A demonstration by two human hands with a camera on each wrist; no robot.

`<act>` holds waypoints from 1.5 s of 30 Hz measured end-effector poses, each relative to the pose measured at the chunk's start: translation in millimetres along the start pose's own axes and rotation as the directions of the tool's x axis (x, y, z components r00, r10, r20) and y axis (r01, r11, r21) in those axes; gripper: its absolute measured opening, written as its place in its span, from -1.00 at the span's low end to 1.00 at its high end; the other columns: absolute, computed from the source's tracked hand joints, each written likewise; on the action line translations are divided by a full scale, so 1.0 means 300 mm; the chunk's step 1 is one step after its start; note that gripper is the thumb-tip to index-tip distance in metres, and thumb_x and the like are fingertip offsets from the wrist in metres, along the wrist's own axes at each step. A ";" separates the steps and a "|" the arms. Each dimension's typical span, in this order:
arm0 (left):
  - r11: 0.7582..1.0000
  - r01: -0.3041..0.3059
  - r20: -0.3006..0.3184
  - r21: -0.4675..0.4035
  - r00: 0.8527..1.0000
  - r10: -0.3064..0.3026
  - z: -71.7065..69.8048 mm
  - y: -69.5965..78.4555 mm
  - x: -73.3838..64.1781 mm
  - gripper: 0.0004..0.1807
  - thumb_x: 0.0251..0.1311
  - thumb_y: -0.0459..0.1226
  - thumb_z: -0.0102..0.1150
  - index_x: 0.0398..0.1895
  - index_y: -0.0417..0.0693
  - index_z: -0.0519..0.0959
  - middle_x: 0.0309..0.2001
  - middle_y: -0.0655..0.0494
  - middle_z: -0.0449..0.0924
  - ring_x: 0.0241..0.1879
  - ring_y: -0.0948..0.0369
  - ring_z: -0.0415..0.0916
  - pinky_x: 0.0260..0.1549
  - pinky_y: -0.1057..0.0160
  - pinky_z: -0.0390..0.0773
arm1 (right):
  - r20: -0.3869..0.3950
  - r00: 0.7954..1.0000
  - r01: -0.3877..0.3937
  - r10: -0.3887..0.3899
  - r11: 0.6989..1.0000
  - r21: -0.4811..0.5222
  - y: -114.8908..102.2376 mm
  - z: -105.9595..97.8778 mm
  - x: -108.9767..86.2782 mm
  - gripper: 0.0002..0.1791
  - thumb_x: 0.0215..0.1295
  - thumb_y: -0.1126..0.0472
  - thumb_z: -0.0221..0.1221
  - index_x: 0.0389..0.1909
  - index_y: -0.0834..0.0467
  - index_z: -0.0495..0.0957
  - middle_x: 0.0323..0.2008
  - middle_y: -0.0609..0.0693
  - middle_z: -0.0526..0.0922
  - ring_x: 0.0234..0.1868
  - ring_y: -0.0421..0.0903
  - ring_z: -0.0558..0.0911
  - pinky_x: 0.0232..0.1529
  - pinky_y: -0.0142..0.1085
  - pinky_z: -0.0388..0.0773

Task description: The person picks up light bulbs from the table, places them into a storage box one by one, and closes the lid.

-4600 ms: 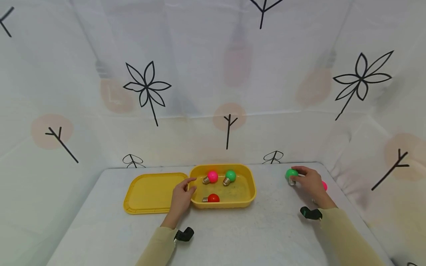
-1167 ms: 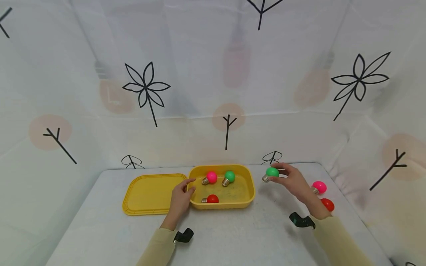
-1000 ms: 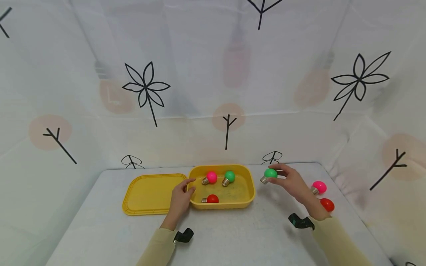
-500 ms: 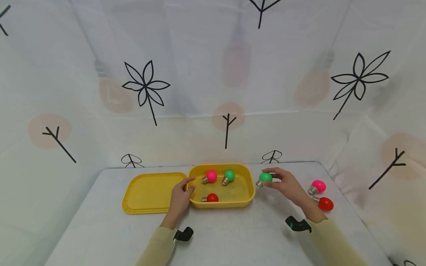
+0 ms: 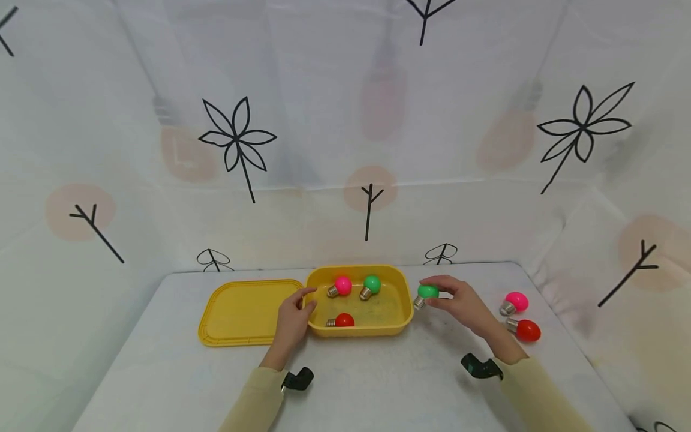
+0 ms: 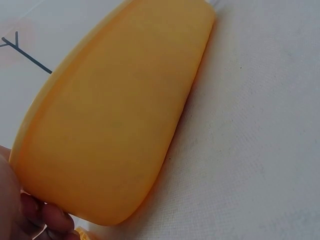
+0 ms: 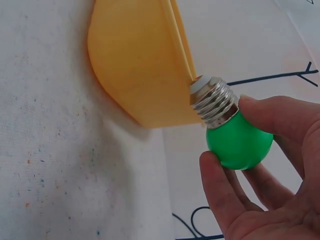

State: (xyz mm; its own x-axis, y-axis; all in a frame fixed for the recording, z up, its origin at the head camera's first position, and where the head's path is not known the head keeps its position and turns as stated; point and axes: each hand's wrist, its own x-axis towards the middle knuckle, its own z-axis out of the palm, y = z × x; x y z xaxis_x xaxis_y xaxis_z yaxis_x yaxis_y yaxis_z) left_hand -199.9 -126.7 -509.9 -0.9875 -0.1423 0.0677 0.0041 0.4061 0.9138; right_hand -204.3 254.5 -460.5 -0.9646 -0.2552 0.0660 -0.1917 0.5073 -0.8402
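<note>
My right hand (image 5: 463,305) holds a green light bulb (image 5: 428,291) just off the right rim of a yellow box (image 5: 385,311). In the right wrist view, thumb and fingers grip the green globe (image 7: 240,142), and its silver screw base (image 7: 216,102) overlaps the box's rim. My left hand (image 5: 293,321) grips the box's left end; fingertips (image 6: 55,217) curl at its corner in the left wrist view. Inside the box lie a pink bulb (image 5: 342,285), another green bulb (image 5: 371,284) and a red bulb (image 5: 344,320).
Left of the box lies a flat yellow lid (image 5: 243,312), partly behind my left hand. A second pink bulb (image 5: 517,302) and a second red bulb (image 5: 528,330) lie at the right on the white table (image 5: 372,384). A patterned cloth (image 5: 324,120) hangs behind and at both sides.
My right hand has brought the green bulb from the table's right side leftward to the box's edge, lowering slightly lately. The left hand stays on the box; its bulbs have not moved.
</note>
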 end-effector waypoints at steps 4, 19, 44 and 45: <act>1.000 -0.004 0.006 0.007 1.000 0.004 -0.002 0.004 0.000 -0.68 0.29 -0.35 0.23 0.11 -0.07 0.65 -0.45 0.07 0.24 -0.38 0.15 0.26 -0.48 0.30 0.21 | -0.004 1.000 -0.004 0.004 1.000 0.005 -0.003 0.004 -0.002 -0.57 0.30 0.20 0.31 0.18 0.14 0.58 0.22 0.13 0.50 0.23 0.22 0.45 0.10 0.05 0.52; 1.000 -0.006 0.007 0.004 1.000 0.006 0.001 0.000 0.007 -0.68 0.30 -0.36 0.23 0.10 -0.05 0.65 -0.45 0.08 0.25 -0.37 0.15 0.27 -0.46 0.32 0.23 | -0.017 1.000 -0.006 0.006 1.000 0.029 -0.022 0.014 -0.010 -0.61 0.39 0.22 0.22 0.20 0.19 0.55 0.18 0.15 0.54 0.28 0.26 0.42 0.16 0.11 0.45; 1.000 -0.016 0.001 -0.001 1.000 0.016 0.001 0.002 0.000 -0.68 0.29 -0.37 0.23 0.10 -0.08 0.66 -0.47 0.07 0.22 -0.40 0.14 0.26 -0.48 0.30 0.20 | 0.007 1.000 0.030 -0.031 0.998 0.048 -0.028 0.056 -0.017 -0.64 0.33 0.20 0.29 0.13 0.08 0.61 0.15 0.04 0.58 0.24 0.20 0.49 0.15 0.05 0.48; 1.000 -0.015 0.000 -0.001 1.000 0.015 0.001 0.001 0.000 -0.68 0.29 -0.37 0.23 0.10 -0.08 0.66 -0.47 0.07 0.23 -0.40 0.14 0.26 -0.48 0.30 0.20 | 0.007 0.999 0.033 -0.033 0.998 0.047 -0.029 0.057 -0.017 -0.65 0.33 0.20 0.29 0.13 0.08 0.61 0.15 0.04 0.58 0.24 0.19 0.49 0.15 0.06 0.47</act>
State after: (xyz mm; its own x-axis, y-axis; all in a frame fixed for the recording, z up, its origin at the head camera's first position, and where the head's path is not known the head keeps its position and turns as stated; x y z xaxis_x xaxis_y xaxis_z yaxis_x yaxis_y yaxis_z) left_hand -199.9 -126.2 -509.7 -0.9874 -0.1361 0.0810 0.0188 0.4073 0.9131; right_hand -194.6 237.3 -462.8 -0.9564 -0.2779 0.0899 -0.2145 0.4595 -0.8619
